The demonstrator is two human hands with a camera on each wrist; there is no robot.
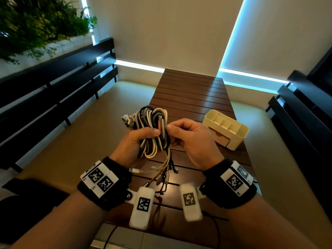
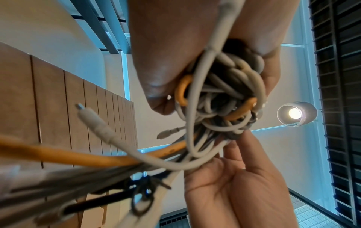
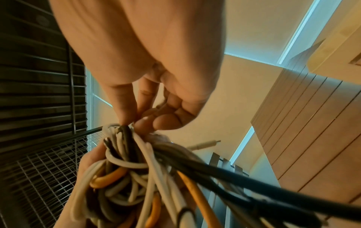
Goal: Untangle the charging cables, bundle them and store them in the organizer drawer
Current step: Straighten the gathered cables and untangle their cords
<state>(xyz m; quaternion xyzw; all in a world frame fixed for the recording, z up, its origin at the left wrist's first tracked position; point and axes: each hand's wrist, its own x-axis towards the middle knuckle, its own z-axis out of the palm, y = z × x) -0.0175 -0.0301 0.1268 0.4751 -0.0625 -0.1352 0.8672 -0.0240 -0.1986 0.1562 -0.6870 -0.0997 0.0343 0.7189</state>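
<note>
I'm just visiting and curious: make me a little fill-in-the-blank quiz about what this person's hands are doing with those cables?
1. The tangled cable bundle is gripped in the person's ____ hand.
2. The right hand pinches at the bundle with its ____.
3. Among the white, grey and black cables, one stands out in the colour ____.
4. The cream organizer stands on the wooden ____, to the right of the hands.

Missing words: left; fingertips; orange; table
</note>
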